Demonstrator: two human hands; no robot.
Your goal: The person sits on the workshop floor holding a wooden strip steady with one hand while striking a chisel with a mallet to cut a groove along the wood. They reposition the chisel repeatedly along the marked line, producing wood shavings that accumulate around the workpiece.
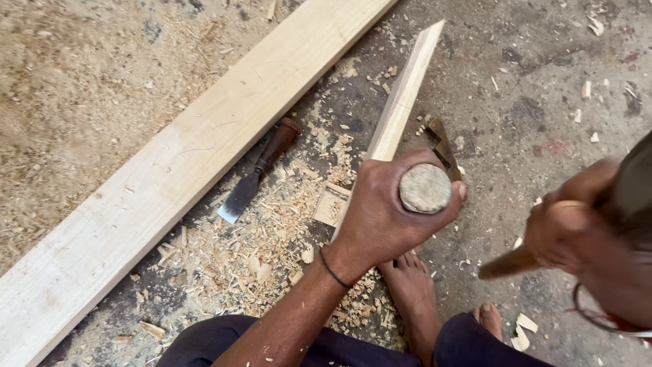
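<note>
- Your left hand (387, 211) is wrapped tight around a tool with a round, worn wooden top (425, 188). It is most likely a chisel handle, but the blade is hidden under your fist, so I cannot say for sure.
- This tool stands on the narrow wooden strip (401, 102), at its near end. The strip lies on the concrete floor (543, 81) and runs away from you toward the top edge of the view.
- Your right hand (570, 228) is raised at the right edge, with the fingers closed around a brown wooden handle (509, 264). The hand is blurred, and the head of this tool is out of view.
- Your bare foot (411, 289) rests on the floor just beside the near end of the strip.
- As for progress: many chips and shavings (272, 224) lie between the strip and the wide plank (183, 156), so a good part of the cutting seems done. The cut itself is covered by your hand, so what is left I cannot judge.
- A second chisel (257, 173) with a dark handle lies flat on the floor, against the right edge of the plank, untouched.
- Another small tool (441, 146) lies just behind your left hand.
- No packages, labels or signs are visible.
</note>
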